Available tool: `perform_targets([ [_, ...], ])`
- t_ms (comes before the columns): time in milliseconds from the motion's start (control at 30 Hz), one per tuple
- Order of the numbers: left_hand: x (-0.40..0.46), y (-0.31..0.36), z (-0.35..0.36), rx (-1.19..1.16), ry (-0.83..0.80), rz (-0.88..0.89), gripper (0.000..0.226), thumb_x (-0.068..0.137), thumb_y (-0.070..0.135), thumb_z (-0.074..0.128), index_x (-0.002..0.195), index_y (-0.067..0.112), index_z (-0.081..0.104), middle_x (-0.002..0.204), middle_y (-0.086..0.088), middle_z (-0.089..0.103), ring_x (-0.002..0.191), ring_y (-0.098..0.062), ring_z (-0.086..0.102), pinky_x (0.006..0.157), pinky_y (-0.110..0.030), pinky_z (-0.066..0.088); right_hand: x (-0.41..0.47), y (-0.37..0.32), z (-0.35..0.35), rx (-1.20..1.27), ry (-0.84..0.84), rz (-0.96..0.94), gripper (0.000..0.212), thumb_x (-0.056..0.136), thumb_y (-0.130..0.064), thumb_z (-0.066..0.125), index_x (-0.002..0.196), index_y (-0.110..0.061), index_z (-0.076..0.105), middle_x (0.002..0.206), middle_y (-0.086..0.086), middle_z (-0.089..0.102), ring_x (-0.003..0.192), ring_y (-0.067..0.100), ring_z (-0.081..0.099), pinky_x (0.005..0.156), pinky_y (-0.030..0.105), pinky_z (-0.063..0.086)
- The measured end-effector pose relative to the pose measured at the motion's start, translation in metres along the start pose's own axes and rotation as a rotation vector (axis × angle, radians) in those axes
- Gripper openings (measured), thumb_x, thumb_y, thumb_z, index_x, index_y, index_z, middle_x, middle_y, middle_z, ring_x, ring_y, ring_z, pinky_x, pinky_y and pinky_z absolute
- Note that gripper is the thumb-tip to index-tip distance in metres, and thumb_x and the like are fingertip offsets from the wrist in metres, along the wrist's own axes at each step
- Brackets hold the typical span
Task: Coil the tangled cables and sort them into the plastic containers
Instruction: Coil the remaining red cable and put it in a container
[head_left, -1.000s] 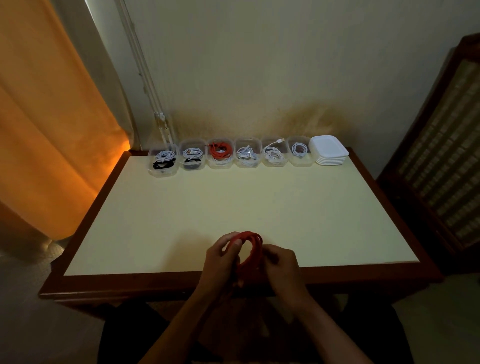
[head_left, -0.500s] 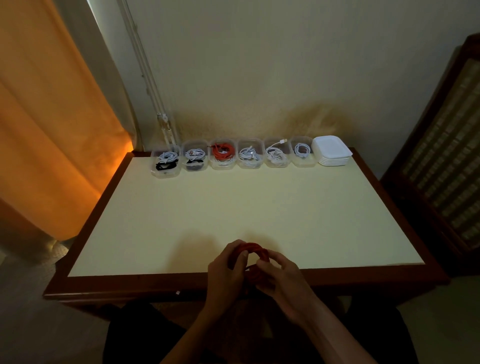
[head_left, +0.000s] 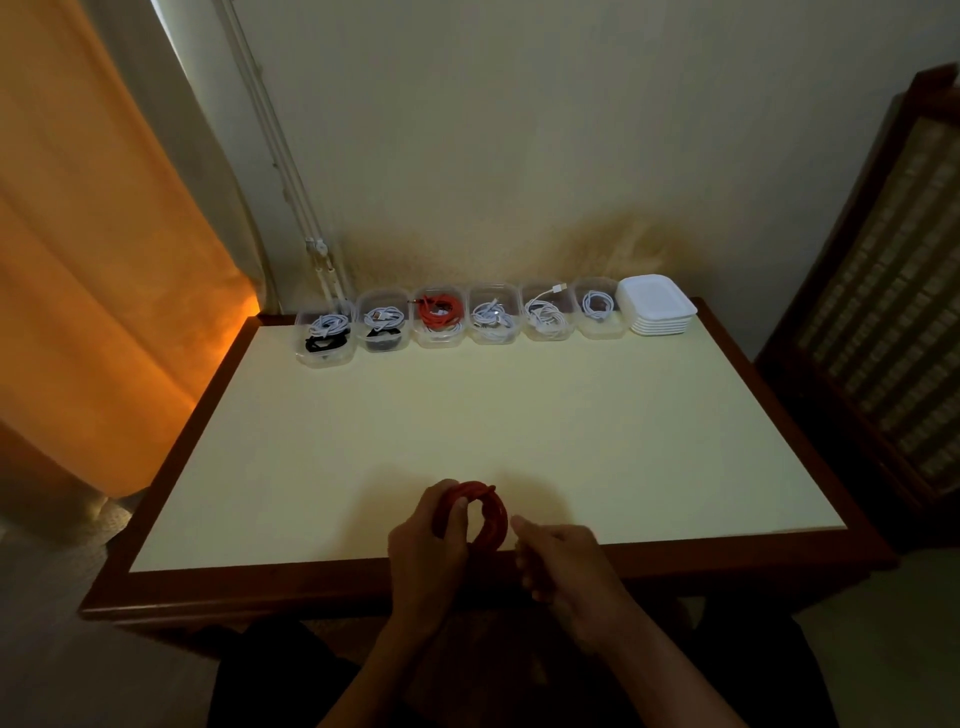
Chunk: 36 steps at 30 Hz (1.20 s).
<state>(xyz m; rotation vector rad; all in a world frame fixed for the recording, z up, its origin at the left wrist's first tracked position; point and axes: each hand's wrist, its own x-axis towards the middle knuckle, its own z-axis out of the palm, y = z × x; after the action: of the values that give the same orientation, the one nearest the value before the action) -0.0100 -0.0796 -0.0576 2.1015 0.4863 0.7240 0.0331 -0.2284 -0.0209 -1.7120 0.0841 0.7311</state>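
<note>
A coiled red cable (head_left: 488, 514) stands upright as a ring over the table's near edge. My left hand (head_left: 426, 551) grips its left side, thumb through the loop. My right hand (head_left: 558, 564) is just right of the coil with fingers curled; whether it pinches a cable end is too dim to tell. Along the far edge stands a row of several clear plastic containers (head_left: 326, 358), each holding coiled cables: white and black at the left, a red coil (head_left: 440, 310) in the third, white ones further right.
A stack of white lids (head_left: 655, 305) sits at the right end of the row. The cream table top (head_left: 467, 415) has a dark wooden rim. An orange curtain (head_left: 93, 249) hangs at left, a wooden cabinet (head_left: 893, 291) stands at right.
My right hand has come off the coil and drawn back to the right. The left hand keeps holding the red coil, now raised a little further over the table.
</note>
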Motion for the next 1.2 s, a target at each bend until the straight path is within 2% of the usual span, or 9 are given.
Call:
perform_targets([
  [200, -0.004, 0.006, 0.004, 0.051, -0.008, 0.130, 0.021, 0.091, 0.016, 0.065, 0.112, 0.016, 0.065, 0.078, 0.011, 0.068, 0.054, 0.001, 0.058, 0.051, -0.009, 0.044, -0.004, 0.000, 0.005, 0.514, -0.359, 0.213, 0.019, 0.087, -0.021, 0.067, 0.092, -0.004, 0.070, 0.070, 0.003, 0.053, 0.063, 0.015, 0.048, 0.060, 0.029, 0.042],
  [333, 0.001, 0.000, 0.002, 0.044, -0.029, 0.128, 0.021, 0.090, 0.017, 0.067, 0.111, 0.016, 0.067, 0.078, 0.012, 0.068, 0.058, -0.001, 0.062, 0.052, -0.020, 0.052, -0.005, -0.002, -0.001, 0.570, -0.319, 0.233, 0.026, 0.082, -0.023, 0.069, 0.061, -0.013, 0.057, 0.069, 0.003, 0.052, 0.068, 0.018, 0.052, 0.064, 0.031, 0.042],
  [433, 0.002, -0.002, 0.002, 0.023, -0.082, 0.122, 0.020, 0.091, 0.020, 0.065, 0.110, 0.015, 0.068, 0.077, 0.015, 0.067, 0.060, -0.001, 0.064, 0.053, -0.017, 0.052, -0.007, -0.008, -0.002, 0.612, -0.238, 0.173, 0.026, 0.086, -0.016, 0.065, 0.061, -0.011, 0.064, 0.063, 0.007, 0.048, 0.065, 0.022, 0.060, 0.069, 0.035, 0.045],
  [600, 0.015, -0.003, -0.002, 0.026, -0.135, 0.084, 0.020, 0.092, 0.028, 0.062, 0.108, 0.018, 0.069, 0.074, 0.019, 0.064, 0.070, 0.002, 0.065, 0.059, -0.010, 0.048, -0.006, -0.008, -0.002, 0.760, -0.222, 0.232, 0.031, 0.084, -0.024, 0.065, 0.058, -0.013, 0.052, 0.042, -0.004, 0.027, 0.031, 0.008, 0.027, 0.036, 0.019, 0.023],
  [733, 0.020, -0.004, -0.007, -0.091, -0.172, -0.111, 0.015, 0.091, 0.019, 0.065, 0.106, 0.018, 0.070, 0.079, 0.008, 0.071, 0.064, -0.002, 0.066, 0.056, -0.016, 0.054, -0.010, -0.007, -0.007, 0.245, -0.153, -0.043, 0.024, 0.096, -0.024, 0.060, 0.082, -0.007, 0.070, 0.048, -0.001, 0.038, 0.037, 0.010, 0.031, 0.040, 0.022, 0.023],
  [867, 0.022, 0.008, -0.014, -0.407, -0.172, -0.403, 0.014, 0.093, 0.022, 0.063, 0.105, 0.019, 0.069, 0.075, -0.013, 0.069, 0.065, -0.024, 0.070, 0.053, -0.034, 0.057, -0.002, 0.002, 0.000, -0.361, 0.191, -0.435, 0.008, 0.092, -0.029, 0.066, 0.087, -0.024, 0.068, 0.075, -0.011, 0.065, 0.067, 0.005, 0.061, 0.062, 0.027, 0.050],
  [1000, 0.015, 0.022, -0.009, -0.577, -0.168, -0.581, 0.018, 0.094, 0.021, 0.061, 0.110, 0.014, 0.066, 0.083, -0.020, 0.067, 0.072, -0.028, 0.068, 0.055, -0.033, 0.055, 0.005, 0.006, 0.005, -0.902, 0.420, -0.446, 0.018, 0.092, -0.034, 0.065, 0.100, -0.020, 0.074, 0.103, -0.004, 0.064, 0.095, 0.013, 0.057, 0.084, 0.031, 0.049],
  [1100, 0.006, 0.030, -0.001, -0.622, -0.141, -0.644, 0.012, 0.096, 0.020, 0.058, 0.106, 0.019, 0.064, 0.082, -0.019, 0.069, 0.069, -0.025, 0.070, 0.056, -0.033, 0.055, 0.007, -0.002, 0.004, -0.702, 0.291, -0.353, 0.019, 0.094, -0.030, 0.064, 0.084, -0.018, 0.076, 0.079, -0.004, 0.071, 0.074, 0.009, 0.065, 0.076, 0.033, 0.056],
  [1200, -0.002, 0.037, 0.006, -0.700, -0.106, -0.655, 0.016, 0.096, 0.022, 0.058, 0.111, 0.021, 0.064, 0.090, -0.014, 0.073, 0.083, -0.023, 0.073, 0.058, -0.033, 0.057, 0.003, -0.004, 0.001, -0.214, 0.209, -0.270, 0.017, 0.091, -0.024, 0.069, 0.079, -0.021, 0.080, 0.071, -0.004, 0.075, 0.071, 0.011, 0.072, 0.072, 0.032, 0.059],
])
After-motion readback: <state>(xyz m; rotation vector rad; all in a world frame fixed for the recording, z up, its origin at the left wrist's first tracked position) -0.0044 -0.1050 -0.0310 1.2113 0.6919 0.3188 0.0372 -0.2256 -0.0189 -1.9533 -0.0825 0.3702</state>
